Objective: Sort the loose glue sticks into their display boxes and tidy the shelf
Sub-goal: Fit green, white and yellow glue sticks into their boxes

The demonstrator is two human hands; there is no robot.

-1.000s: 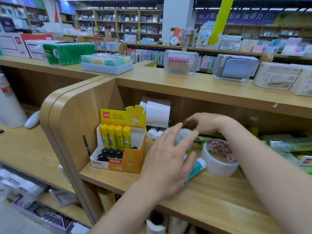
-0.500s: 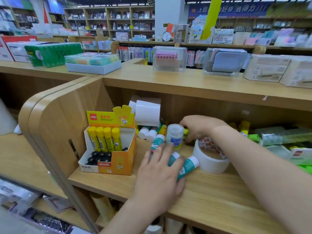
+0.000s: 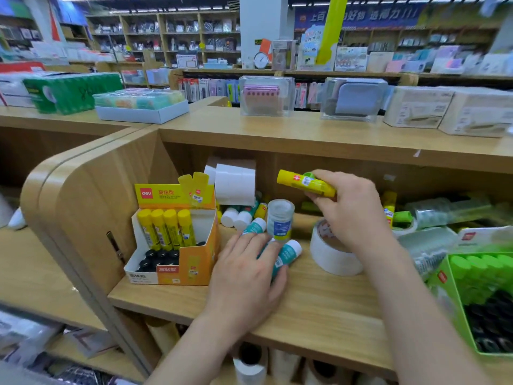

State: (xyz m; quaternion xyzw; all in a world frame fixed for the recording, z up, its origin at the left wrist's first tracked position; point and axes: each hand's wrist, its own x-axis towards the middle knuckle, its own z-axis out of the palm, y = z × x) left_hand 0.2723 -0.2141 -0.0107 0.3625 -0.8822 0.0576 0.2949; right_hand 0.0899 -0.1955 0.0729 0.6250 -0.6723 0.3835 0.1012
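An orange display box point(image 3: 194, 262) on the wooden shelf point(image 3: 319, 307) holds upright yellow glue sticks point(image 3: 166, 229) and black caps. My right hand point(image 3: 352, 209) grips a yellow glue stick point(image 3: 302, 182), lifted above the shelf. My left hand point(image 3: 247, 279) lies over teal glue sticks point(image 3: 287, 257) lying on the shelf, fingers curled round them. More loose teal and yellow sticks point(image 3: 244, 215) lie behind, beside a clear glue bottle point(image 3: 280, 219). A green display box point(image 3: 483, 301) stands at the right.
A white tape roll point(image 3: 330, 255) sits under my right wrist. White paper rolls point(image 3: 234, 182) stand at the back of the shelf. Loose green and yellow items point(image 3: 397, 215) and packets crowd the right side. Boxes line the top shelf.
My right hand has risen from the back of the shelf with a yellow glue stick in it. My left hand stays on the teal sticks.
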